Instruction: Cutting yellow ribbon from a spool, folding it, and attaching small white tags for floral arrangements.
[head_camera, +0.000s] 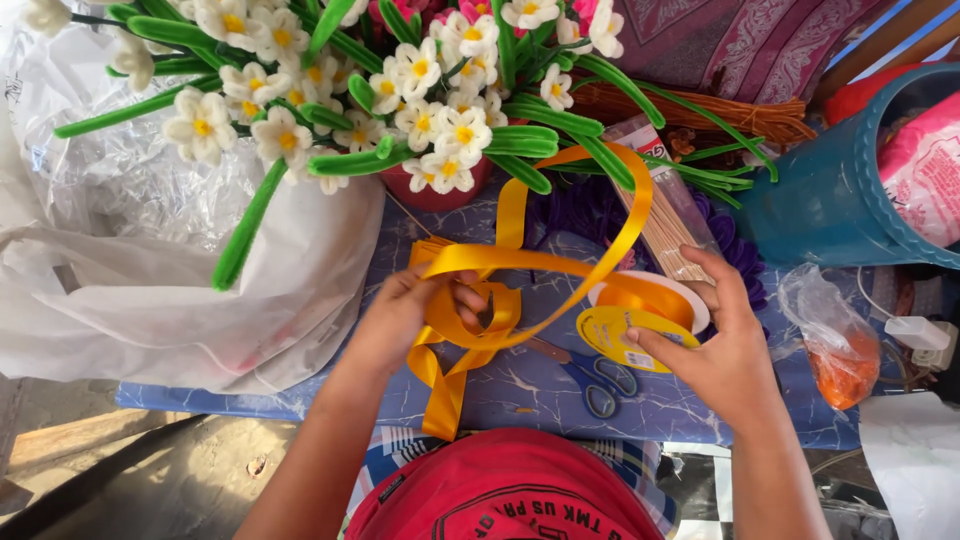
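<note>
Hidden under the yellow ribbon (530, 262) loops — most of the fingers (470, 298) of the left hand (400, 315), so cannot tell how tightly closed. Scissors (590, 375) half covered: blades lost under ribbon and spool (640, 318), only blue handles seen. Spool's far side masked by the right hand (725, 345). Red pot (435, 190) mostly buried behind white flowers (440, 110). Teal bucket (830, 190) cut off by the right edge — contents only partly seen. Flowers cropped at the top edge. Small bag of orange bits (845, 360) too blurred to identify. White plastic (150, 300) hiding the surface (520, 385) on the left.
</note>
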